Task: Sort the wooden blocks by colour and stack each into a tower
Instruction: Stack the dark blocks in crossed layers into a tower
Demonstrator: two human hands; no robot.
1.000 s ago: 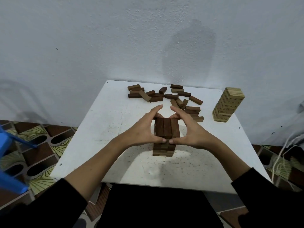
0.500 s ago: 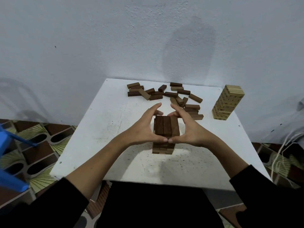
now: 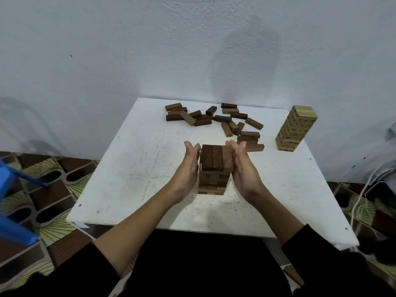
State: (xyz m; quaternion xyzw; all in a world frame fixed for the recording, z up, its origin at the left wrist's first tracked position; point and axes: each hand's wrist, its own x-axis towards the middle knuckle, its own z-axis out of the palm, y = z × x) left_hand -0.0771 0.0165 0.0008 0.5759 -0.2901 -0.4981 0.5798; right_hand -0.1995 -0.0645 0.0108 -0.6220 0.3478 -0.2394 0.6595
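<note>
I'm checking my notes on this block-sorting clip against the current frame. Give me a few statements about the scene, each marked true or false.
1. Both hands, left hand and right hand, flank the dark brown tower with straight fingers. True.
2. The top layer of the dark brown tower has three blocks side by side. True.
3. The light wooden tower lies toppled on the white table. False: it stands upright near the table's far right corner.
4. All dark blocks are already stacked. False: loose dark brown blocks lie scattered at the table's far side.
5. The right hand is holding a loose block in the air. False: it holds nothing and sits beside the tower.
</note>
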